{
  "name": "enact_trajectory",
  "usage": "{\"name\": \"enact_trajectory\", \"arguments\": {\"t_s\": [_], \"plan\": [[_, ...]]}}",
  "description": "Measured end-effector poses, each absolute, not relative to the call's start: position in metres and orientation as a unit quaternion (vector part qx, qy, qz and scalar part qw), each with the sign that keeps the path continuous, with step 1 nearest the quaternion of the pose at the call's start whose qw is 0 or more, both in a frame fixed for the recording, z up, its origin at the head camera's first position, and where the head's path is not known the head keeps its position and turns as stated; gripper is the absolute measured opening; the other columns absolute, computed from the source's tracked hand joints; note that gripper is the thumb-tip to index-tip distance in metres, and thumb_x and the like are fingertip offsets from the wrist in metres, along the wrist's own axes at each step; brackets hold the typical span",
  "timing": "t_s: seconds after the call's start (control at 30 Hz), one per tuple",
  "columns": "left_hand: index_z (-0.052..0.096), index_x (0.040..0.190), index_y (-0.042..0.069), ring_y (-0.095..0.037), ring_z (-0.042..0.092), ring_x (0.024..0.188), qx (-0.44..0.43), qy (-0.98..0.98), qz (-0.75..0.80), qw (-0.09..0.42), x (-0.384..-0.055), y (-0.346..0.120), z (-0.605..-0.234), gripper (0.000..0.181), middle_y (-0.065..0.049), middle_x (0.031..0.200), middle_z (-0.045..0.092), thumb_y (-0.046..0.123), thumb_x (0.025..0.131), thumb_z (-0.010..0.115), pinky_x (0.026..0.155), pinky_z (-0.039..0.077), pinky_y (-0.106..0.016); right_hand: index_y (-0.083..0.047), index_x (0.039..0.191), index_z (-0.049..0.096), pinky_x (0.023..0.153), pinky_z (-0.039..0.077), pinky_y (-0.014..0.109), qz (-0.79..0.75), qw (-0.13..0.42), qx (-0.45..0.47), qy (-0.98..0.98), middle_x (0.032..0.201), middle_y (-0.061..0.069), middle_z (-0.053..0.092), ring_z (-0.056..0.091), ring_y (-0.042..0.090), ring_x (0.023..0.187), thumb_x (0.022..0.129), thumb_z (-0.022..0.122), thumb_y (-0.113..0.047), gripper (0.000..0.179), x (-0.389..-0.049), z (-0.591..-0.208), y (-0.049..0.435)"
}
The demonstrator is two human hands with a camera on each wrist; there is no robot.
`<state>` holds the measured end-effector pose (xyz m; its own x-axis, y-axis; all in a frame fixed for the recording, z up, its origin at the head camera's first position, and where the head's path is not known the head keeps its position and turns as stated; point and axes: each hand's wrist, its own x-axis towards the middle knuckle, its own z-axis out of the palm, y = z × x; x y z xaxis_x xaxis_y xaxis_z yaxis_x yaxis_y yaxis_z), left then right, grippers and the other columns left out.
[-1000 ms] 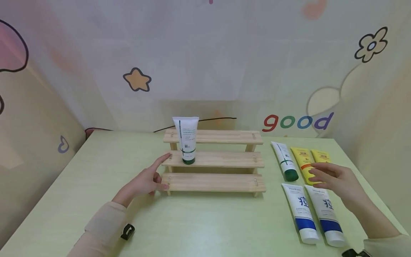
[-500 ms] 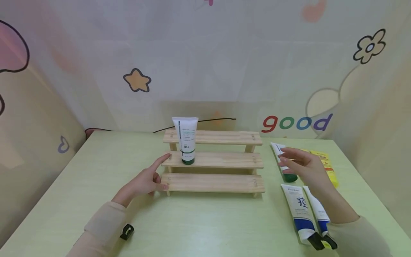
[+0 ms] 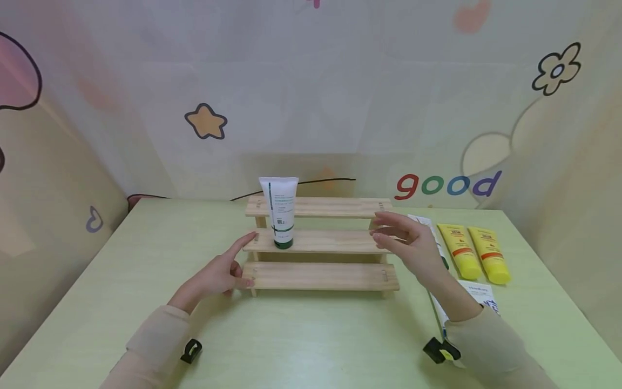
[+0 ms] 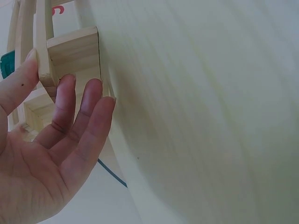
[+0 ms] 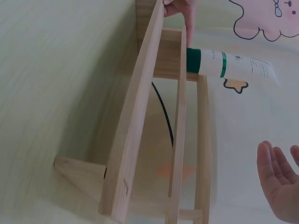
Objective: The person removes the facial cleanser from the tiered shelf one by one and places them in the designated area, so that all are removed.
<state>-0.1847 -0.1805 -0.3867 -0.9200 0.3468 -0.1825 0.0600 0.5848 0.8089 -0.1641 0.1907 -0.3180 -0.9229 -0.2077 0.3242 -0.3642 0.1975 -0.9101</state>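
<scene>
A three-step wooden rack stands mid-table. On the left of its middle step, a white tube with a green cap stands cap down, also seen in the right wrist view as the tube. My left hand holds the rack's left end, index fingertip on the middle step and thumb on the lowest; its other fingers curl loosely beside the end. My right hand, with nothing in it, is at the rack's right end, fingers slightly bent. In the right wrist view this hand is apart from the boards.
Right of the rack lie two yellow tubes. A second white-and-green tube lies beside them, mostly hidden by my right hand. Nearer the front, white-and-blue tubes are partly covered by my right forearm. A patterned cloth backdrop rises behind the table.
My right hand has moved left, from over the yellow tubes, past the lying white-and-green tube, to the rack's right end. My left hand and the standing tube have stayed put.
</scene>
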Motion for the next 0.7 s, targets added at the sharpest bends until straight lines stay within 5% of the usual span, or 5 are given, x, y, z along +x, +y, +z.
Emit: {"name": "enact_trajectory", "arguments": {"t_s": [0.33, 0.7], "plan": [[0.011, 0.143, 0.039, -0.016, 0.043, 0.05, 0.13, 0.87, 0.447, 0.159, -0.185, -0.182, -0.388, 0.098, -0.007, 0.062, 0.046, 0.007, 0.075, 0.074, 0.047, 0.044, -0.034, -0.002, 0.123, 0.054, 0.084, 0.046, 0.027, 0.631, 0.067, 0.204, -0.745, 0.117, 0.014, 0.058, 0.059, 0.019, 0.1, 0.084, 0.066, -0.01, 0.042, -0.181, -0.316, 0.149], [0.011, 0.143, 0.041, -0.017, 0.044, 0.05, 0.119, 0.872, 0.446, 0.164, -0.186, -0.182, -0.389, 0.099, -0.008, 0.063, 0.047, 0.008, 0.074, 0.075, 0.047, 0.045, -0.034, -0.003, 0.127, 0.05, 0.085, 0.046, 0.04, 0.668, 0.079, 0.251, -0.696, 0.121, 0.009, 0.055, 0.054, 0.022, 0.107, 0.076, 0.069, 0.004, 0.055, -0.206, -0.313, 0.111]]}}
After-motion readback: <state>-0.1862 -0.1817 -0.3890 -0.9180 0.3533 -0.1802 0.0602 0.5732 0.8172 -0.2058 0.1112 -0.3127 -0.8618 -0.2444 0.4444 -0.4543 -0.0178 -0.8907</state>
